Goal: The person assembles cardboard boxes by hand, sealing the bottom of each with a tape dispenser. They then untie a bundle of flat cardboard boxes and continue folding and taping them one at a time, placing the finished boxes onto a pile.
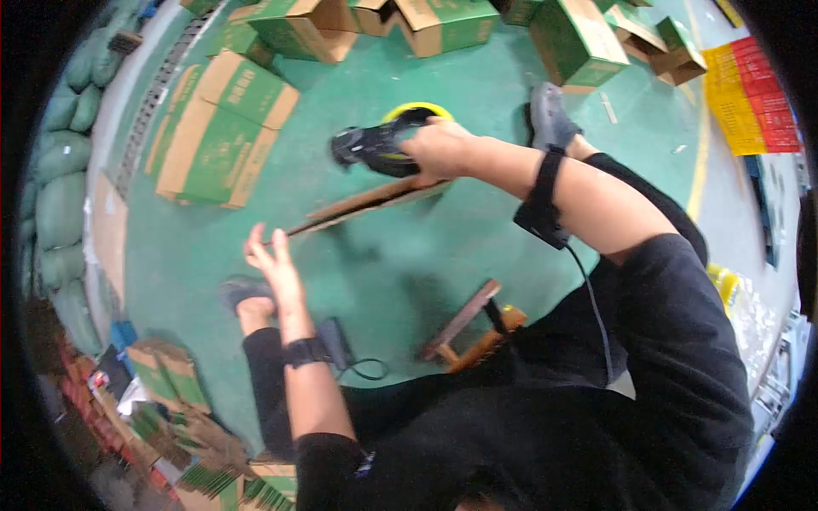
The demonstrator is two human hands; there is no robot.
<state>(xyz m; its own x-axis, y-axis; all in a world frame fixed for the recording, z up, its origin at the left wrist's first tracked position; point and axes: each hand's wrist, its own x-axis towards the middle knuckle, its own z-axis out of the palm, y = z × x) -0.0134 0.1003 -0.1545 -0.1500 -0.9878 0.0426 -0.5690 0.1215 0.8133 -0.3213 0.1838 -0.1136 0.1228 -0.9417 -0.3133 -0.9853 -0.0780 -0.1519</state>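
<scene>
A black tape dispenser with a yellow roll point(388, 146) is held in my right hand point(439, 152), above the green floor. Below it a flattened piece of cardboard point(366, 204) is seen nearly edge-on, tilted up toward the right. Its right end lies by the fingers of my right hand. At its left end is my left hand point(274, 255), thumb and fingers apart around the corner of the cardboard. Whether the fingers press on that corner is blurred.
Green and brown cartons point(223, 128) lie at the left, with more boxes point(579, 43) along the top. A small wooden stool point(469, 328) stands before my body. Folded cardboard point(170, 375) lies lower left. Yellow and red sacks point(750, 98) are at the right.
</scene>
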